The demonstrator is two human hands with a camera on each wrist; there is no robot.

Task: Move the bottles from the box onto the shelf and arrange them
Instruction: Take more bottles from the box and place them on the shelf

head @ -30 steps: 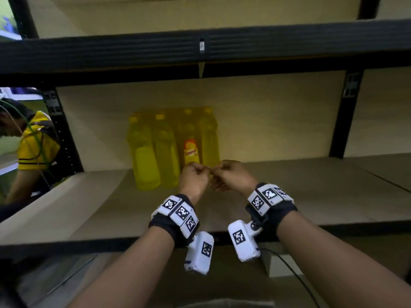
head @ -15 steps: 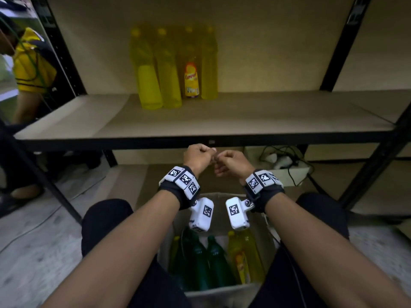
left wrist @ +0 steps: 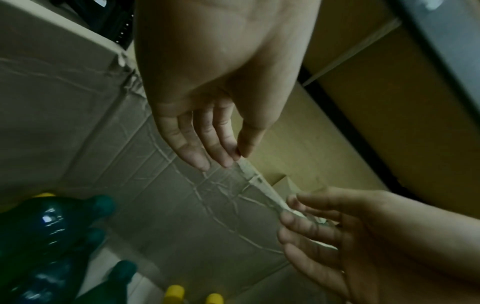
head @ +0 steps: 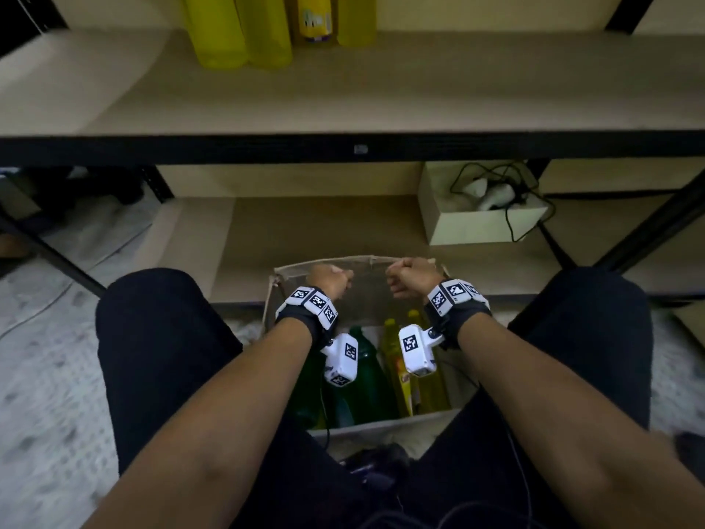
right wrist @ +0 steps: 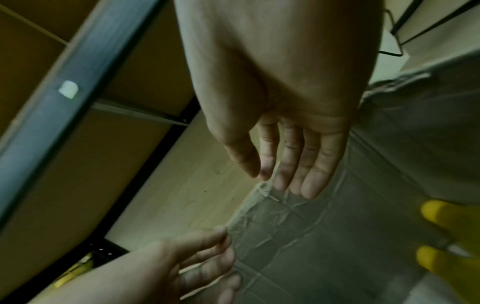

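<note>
An open cardboard box (head: 381, 427) stands on the floor between my knees. It holds green bottles (head: 368, 370) on the left and yellow bottles (head: 393, 347) on the right. My left hand (head: 332, 278) pinches the top edge of the box's far wall (left wrist: 255, 179) between thumb and fingertips (left wrist: 226, 162). My right hand (head: 408, 274) pinches the same edge (right wrist: 255, 197) a little to the right. Several yellow bottles (head: 267, 32) stand upright at the back of the shelf board (head: 457, 89), their tops cut off by the frame.
The shelf's black front rail (head: 229, 148) runs above the box. On the lower board sits a small white box (head: 477, 227) with cables in it. A black slanted upright (head: 656, 227) stands at the right. My knees flank the box closely.
The view has dropped from the shelf to the box. Both hands came down from in front of the shelf, moved apart and took hold of the box's far edge.
</note>
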